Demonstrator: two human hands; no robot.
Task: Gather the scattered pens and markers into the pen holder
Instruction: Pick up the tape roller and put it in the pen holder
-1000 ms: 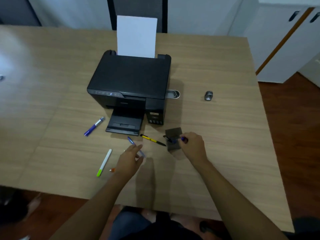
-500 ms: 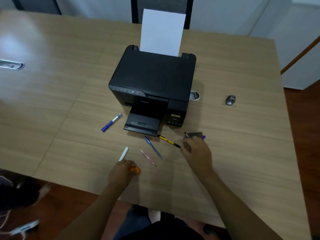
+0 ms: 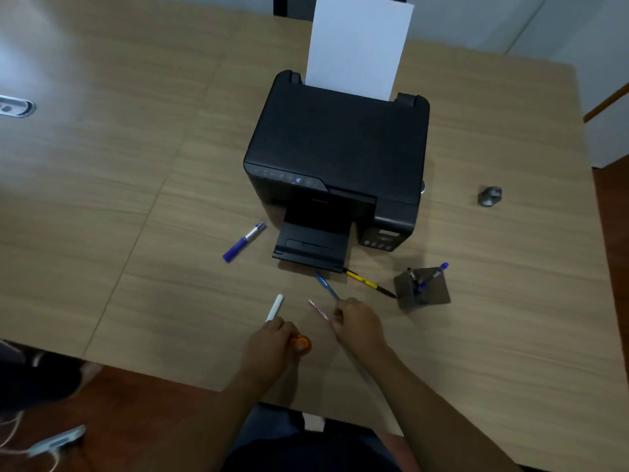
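The dark mesh pen holder stands right of the printer's front, with a blue pen and a black pen leaning in it. My right hand has its fingers closed on the near end of a blue pen lying on the table, beside a thin pink pen. My left hand is curled around an orange marker; its fingers also cover the near end of a white marker. A yellow-black pen lies left of the holder. A blue marker lies further left.
A black printer with an upright white sheet and an open front tray fills the table's middle. A small grey metal object sits at the right. The wooden table ends just below my hands, with a cable port at far left.
My right hand left the pen holder, with the blue pen now standing in it, and moved left onto the lying blue pen. My left hand stayed closed on the orange marker.
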